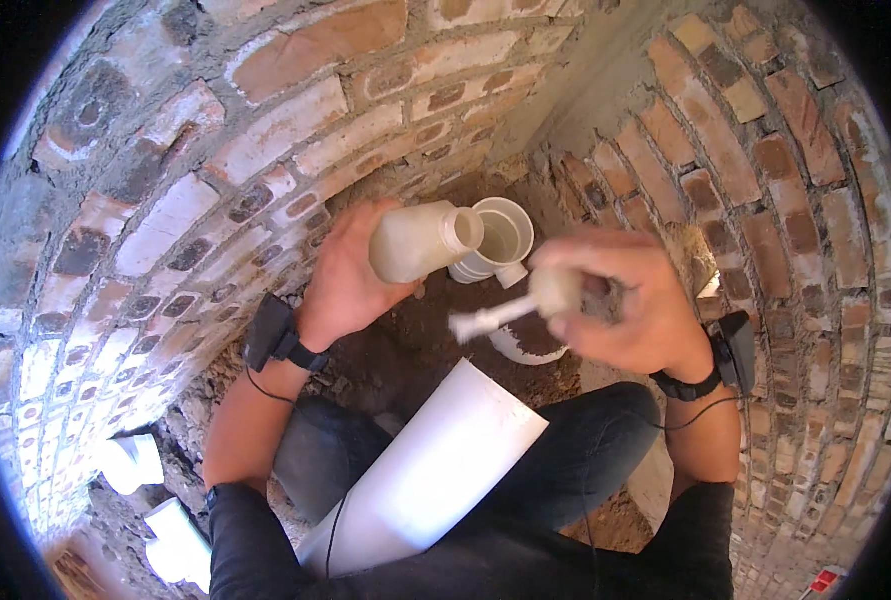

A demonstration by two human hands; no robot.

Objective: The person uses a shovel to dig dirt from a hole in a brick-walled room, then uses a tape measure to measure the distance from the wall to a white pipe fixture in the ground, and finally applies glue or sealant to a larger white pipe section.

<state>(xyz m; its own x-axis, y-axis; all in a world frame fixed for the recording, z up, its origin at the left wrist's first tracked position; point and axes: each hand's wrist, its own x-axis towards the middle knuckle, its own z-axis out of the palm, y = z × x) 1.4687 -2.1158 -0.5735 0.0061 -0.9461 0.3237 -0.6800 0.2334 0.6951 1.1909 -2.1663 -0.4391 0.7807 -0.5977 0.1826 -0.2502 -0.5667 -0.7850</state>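
My left hand (350,265) is wrapped round a cloudy plastic bottle (412,243), which is tilted with its uncapped mouth toward the right. In my right hand (637,300) is a round cap with a brush (555,292) on its stem. The pale bristles point left, below the bottle's mouth and apart from it; they are blurred. Just behind the bottle, a white pipe fitting (511,222) stands with its round opening facing up. A large white pipe (430,455) rests slanted across my lap, its cut end toward the hands.
A brick wall (295,140) curves close on the left, and another brick wall (755,220) rises on the right. Dark soil (415,340) lies between them. A white pipe rim (525,348) sits in it below the brush. White pipe pieces (177,540) lie at the lower left.
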